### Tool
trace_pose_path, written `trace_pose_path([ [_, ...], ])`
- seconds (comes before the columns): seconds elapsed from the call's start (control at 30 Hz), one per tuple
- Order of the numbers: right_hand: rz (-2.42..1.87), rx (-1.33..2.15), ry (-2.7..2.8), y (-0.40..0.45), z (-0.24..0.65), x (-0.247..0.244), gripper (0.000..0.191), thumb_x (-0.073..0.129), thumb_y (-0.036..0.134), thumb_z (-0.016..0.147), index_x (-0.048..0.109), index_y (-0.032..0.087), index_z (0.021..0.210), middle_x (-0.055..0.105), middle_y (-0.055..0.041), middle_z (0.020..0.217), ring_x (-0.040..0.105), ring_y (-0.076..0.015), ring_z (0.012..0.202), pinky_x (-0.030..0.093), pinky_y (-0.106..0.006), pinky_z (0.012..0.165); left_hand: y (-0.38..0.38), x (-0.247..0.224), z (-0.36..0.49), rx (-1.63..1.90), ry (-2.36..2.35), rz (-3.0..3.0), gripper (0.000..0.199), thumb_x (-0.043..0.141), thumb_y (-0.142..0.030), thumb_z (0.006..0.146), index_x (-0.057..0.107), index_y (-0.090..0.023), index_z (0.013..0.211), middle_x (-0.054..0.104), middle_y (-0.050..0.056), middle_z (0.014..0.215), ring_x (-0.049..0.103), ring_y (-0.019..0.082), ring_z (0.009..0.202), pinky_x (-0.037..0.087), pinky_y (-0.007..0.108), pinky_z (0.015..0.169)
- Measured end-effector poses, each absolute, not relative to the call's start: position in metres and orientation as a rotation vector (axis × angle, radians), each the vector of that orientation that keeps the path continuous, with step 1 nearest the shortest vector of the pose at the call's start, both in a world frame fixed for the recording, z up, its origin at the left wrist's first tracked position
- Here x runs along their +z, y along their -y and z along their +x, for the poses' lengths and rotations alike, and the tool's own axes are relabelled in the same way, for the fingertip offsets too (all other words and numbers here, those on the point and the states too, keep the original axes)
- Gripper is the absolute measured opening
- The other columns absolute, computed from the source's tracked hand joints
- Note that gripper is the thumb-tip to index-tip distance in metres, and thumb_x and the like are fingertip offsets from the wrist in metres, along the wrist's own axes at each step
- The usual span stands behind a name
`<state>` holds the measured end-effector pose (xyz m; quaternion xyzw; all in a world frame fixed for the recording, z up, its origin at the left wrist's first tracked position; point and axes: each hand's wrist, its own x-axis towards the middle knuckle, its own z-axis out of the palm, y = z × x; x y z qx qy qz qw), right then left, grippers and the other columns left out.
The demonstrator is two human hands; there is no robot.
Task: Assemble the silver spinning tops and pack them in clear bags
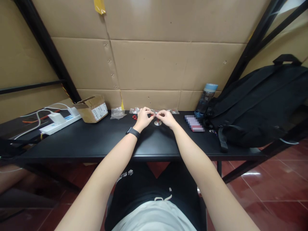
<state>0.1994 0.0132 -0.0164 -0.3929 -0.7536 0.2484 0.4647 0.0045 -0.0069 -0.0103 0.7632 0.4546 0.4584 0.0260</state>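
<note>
My left hand and my right hand meet above the far middle of the black table. Thumbs and fingertips of both are pinched together, nearly touching. A little red shows between the fingertips, but what they hold is too small to make out. Just below is a small shiny round metal piece, with a bit of red rising from it. Whether that red joins what I pinch, I cannot tell. Left of my left hand lies a small red coil or loop. A dark watch is on my left wrist.
Clear plastic bags lie along the cardboard wall. To the left are an opened cardboard box and a white power strip with plugs. To the right are a blurred-out phone-like item, a blue-capped bottle and a black backpack.
</note>
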Motion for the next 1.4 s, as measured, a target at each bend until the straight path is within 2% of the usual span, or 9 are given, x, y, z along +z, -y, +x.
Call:
trace_pose_path([
  [0.2, -1.041, 0.596, 1.946, -0.009, 0.198, -0.01, 0.014, 0.064, 0.024, 0.084, 0.073, 0.017, 0.076, 0.071, -0.0052, 0.088, 0.064, -0.0171, 0.079, 0.052, -0.029, 0.079, 0.007, 0.003, -0.008, 1.464, -1.294, 2.325, 0.021, 0.06, -0.027, 0.097, 0.08, -0.021, 0.099, 0.069, 0.008, 0.107, 0.065, 0.023, 0.107, 0.049, 0.039, 0.103],
  [0.37, -1.049, 0.541, 2.043, -0.006, 0.2, -0.007, 0.014, 0.066, 0.017, 0.08, 0.071, 0.017, 0.068, 0.067, -0.0034, 0.078, 0.063, -0.0168, 0.077, 0.05, -0.028, 0.078, 0.01, 0.002, -0.016, 1.236, -1.172, 2.469, 0.021, 0.073, -0.038, 0.088, 0.08, -0.025, 0.102, 0.072, 0.007, 0.112, 0.065, 0.024, 0.114, 0.048, 0.041, 0.108],
  [0.53, -1.059, 0.563, 2.088, -0.007, 0.2, -0.009, 0.014, 0.067, 0.015, 0.08, 0.071, 0.016, 0.067, 0.066, -0.0021, 0.076, 0.062, -0.0159, 0.076, 0.048, -0.027, 0.075, 0.009, -0.004, -0.013, 1.135, -1.142, 2.553, 0.031, 0.076, -0.038, 0.085, 0.078, -0.027, 0.114, 0.072, 0.007, 0.122, 0.063, 0.026, 0.12, 0.046, 0.043, 0.111],
  [0.83, -1.103, 0.52, 2.122, -0.007, 0.201, -0.008, 0.012, 0.068, 0.017, 0.079, 0.074, 0.016, 0.068, 0.067, -0.0027, 0.077, 0.062, -0.0164, 0.079, 0.047, -0.026, 0.077, 0.008, -0.008, -0.004, 0.986, -1.187, 2.565, 0.025, 0.072, -0.039, 0.086, 0.081, -0.027, 0.106, 0.077, 0.004, 0.115, 0.068, 0.025, 0.112, 0.051, 0.037, 0.102],
  [1.0, -1.117, 0.475, 2.135, -0.004, 0.201, -0.005, 0.013, 0.068, 0.015, 0.077, 0.072, 0.017, 0.065, 0.066, -0.0034, 0.08, 0.062, -0.0189, 0.087, 0.047, -0.029, 0.083, 0.009, -0.007, -0.004, 0.908, -1.228, 2.552, 0.024, 0.074, -0.042, 0.083, 0.082, -0.027, 0.1, 0.079, 0.003, 0.109, 0.069, 0.025, 0.107, 0.052, 0.035, 0.096],
  [1.2, -1.08, 0.423, 2.075, 0.0, 0.202, -0.001, 0.012, 0.066, 0.011, 0.074, 0.069, 0.019, 0.065, 0.065, -0.0054, 0.097, 0.062, -0.0202, 0.098, 0.047, -0.032, 0.095, 0.011, -0.006, -0.006, 0.776, -1.35, 2.506, 0.026, 0.075, -0.049, 0.081, 0.083, -0.03, 0.096, 0.081, 0.001, 0.097, 0.071, 0.026, 0.101, 0.051, 0.033, 0.09],
  [1.4, -1.099, 0.421, 2.063, -0.003, 0.204, -0.005, 0.011, 0.065, 0.013, 0.075, 0.068, 0.018, 0.066, 0.064, -0.0054, 0.098, 0.061, -0.0198, 0.097, 0.047, -0.032, 0.094, 0.01, -0.007, -0.006, 0.736, -1.377, 2.47, 0.026, 0.076, -0.051, 0.079, 0.084, -0.031, 0.094, 0.081, 0.0, 0.092, 0.071, 0.025, 0.098, 0.051, 0.032, 0.086],
])
